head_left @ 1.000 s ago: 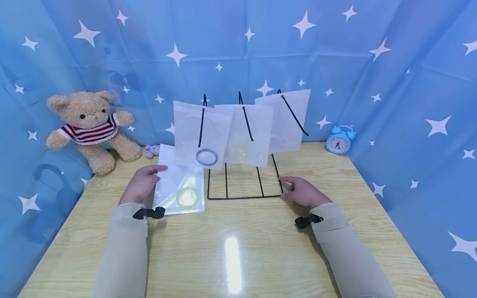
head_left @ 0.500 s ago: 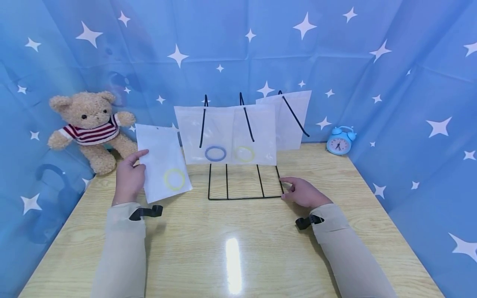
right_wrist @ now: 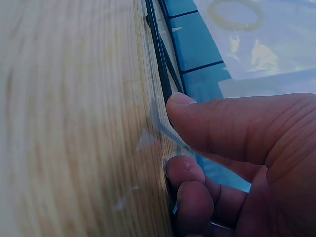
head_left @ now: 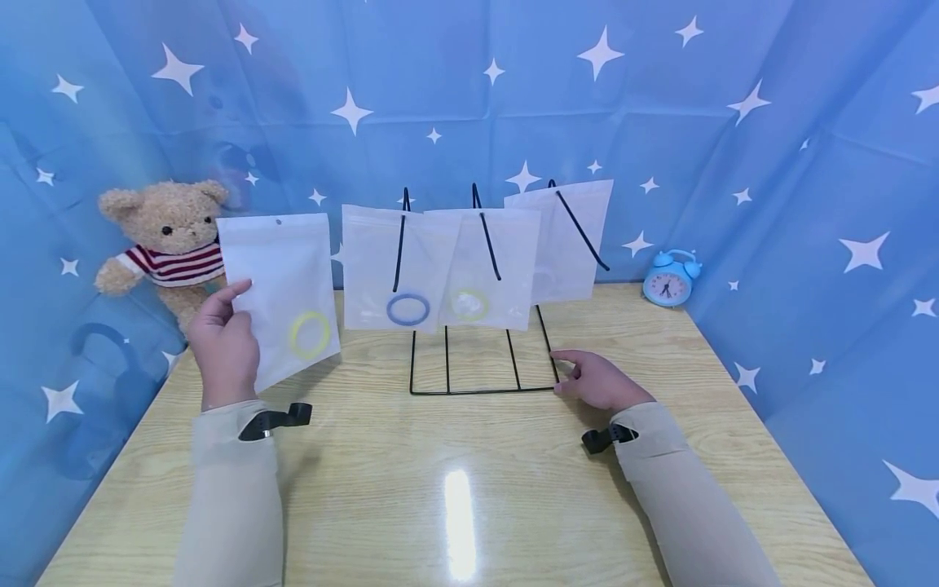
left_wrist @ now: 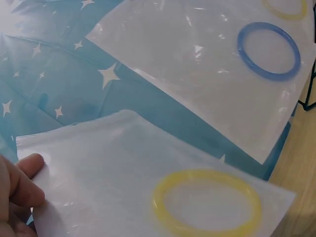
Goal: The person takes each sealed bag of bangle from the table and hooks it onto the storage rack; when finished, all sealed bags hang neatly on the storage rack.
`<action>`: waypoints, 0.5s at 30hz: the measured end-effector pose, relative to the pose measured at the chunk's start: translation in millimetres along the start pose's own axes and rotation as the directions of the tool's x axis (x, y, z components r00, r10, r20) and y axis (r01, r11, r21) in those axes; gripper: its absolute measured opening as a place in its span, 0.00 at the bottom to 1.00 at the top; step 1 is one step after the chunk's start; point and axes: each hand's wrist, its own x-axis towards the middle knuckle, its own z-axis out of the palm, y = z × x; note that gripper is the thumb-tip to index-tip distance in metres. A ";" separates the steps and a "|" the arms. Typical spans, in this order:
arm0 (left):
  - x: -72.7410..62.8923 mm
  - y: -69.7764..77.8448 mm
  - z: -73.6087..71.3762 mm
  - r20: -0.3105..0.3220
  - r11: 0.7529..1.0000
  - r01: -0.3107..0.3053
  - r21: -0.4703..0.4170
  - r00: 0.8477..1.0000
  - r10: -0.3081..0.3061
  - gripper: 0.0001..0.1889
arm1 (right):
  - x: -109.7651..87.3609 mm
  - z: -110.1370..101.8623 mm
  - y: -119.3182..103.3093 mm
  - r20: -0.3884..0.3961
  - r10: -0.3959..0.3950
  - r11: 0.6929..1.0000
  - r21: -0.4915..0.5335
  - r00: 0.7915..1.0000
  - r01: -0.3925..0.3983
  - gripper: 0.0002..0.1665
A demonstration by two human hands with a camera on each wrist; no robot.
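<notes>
My left hand (head_left: pixel 226 346) pinches the left edge of a white zip bag (head_left: pixel 275 273), raised above the table in front of the teddy bear. A yellow ring (left_wrist: pixel 207 174) shows in the bag's lower part; a small hole is near its top. At the right, my right hand (head_left: pixel 597 379) pinches the front right corner of a black wire display rack (head_left: pixel 484 392). From the rack's prongs hang three more bags: the left bag (head_left: pixel 367 269) with a blue ring (left_wrist: pixel 274 76), the middle bag (head_left: pixel 513 261) with a yellow ring, and the right bag (head_left: pixel 579 236).
A teddy bear (head_left: pixel 169 224) in a striped shirt sits at the back left, partly hidden by the raised bag. On the back right stands a blue alarm clock (head_left: pixel 666 285). A blue star-patterned curtain (head_left: pixel 440 90) borders the wooden table (head_left: pixel 381 489).
My left hand has lifted the bag from the table and carried it up and left, turning it more upright. The hanging bags have swung. My right hand stays at the rack's corner.
</notes>
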 end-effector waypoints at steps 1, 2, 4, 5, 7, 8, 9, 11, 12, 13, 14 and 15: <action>-0.2 1.1 -1.5 -0.011 0.999 0.005 -0.036 1.000 -0.005 0.26 | -0.1 0.2 0.1 0.002 -0.002 1.000 0.002 1.000 0.002 0.41; -0.3 2.2 -2.8 -0.019 0.997 0.007 -0.083 1.000 -0.009 0.25 | -0.2 0.3 0.2 0.004 -0.004 1.000 0.005 1.000 0.004 0.41; -0.5 4.4 -4.9 -0.036 0.980 0.003 -0.198 0.999 -0.010 0.24 | -0.3 0.3 0.5 0.007 -0.008 1.000 0.006 1.000 0.008 0.41; -0.6 5.5 -5.5 -0.045 0.967 -0.011 -0.253 0.999 -0.001 0.23 | -0.2 0.2 0.8 0.006 -0.006 1.000 0.008 1.000 0.006 0.41; -1.5 8.1 -5.8 -0.057 0.927 -0.039 -0.373 0.998 0.019 0.22 | 0.1 0.3 0.8 0.005 -0.004 1.000 0.010 1.000 0.004 0.41; -2.0 9.4 -5.5 -0.062 0.902 -0.060 -0.427 0.997 0.037 0.22 | 0.2 0.2 0.8 0.004 -0.003 1.000 0.010 1.000 0.003 0.41; -2.8 10.5 -5.1 -0.067 0.879 -0.079 -0.469 0.996 0.054 0.22 | 0.3 0.1 0.5 0.004 -0.002 1.000 0.009 1.000 0.002 0.41; -4.4 12.3 -4.0 -0.070 0.834 -0.122 -0.537 0.993 0.100 0.22 | 0.4 0.0 0.1 0.005 -0.002 1.000 0.006 1.000 0.002 0.41; -5.3 12.8 -3.4 -0.068 0.814 -0.138 -0.564 0.990 0.121 0.22 | 0.5 0.1 0.1 0.004 0.001 1.000 0.008 1.000 -0.001 0.41; -5.9 13.2 -2.8 -0.067 0.796 -0.155 -0.586 0.987 0.143 0.21 | 0.6 0.1 0.1 0.004 0.003 1.000 0.007 1.000 -0.003 0.41; -6.6 13.4 -2.2 -0.066 0.776 -0.168 -0.608 0.985 0.161 0.21 | 0.6 0.1 0.2 0.004 0.005 1.000 0.007 1.000 -0.005 0.41; -7.4 13.5 -1.9 -0.062 0.754 -0.173 -0.634 0.983 0.173 0.21 | 0.6 0.0 0.3 0.006 0.004 1.000 0.005 1.000 -0.004 0.41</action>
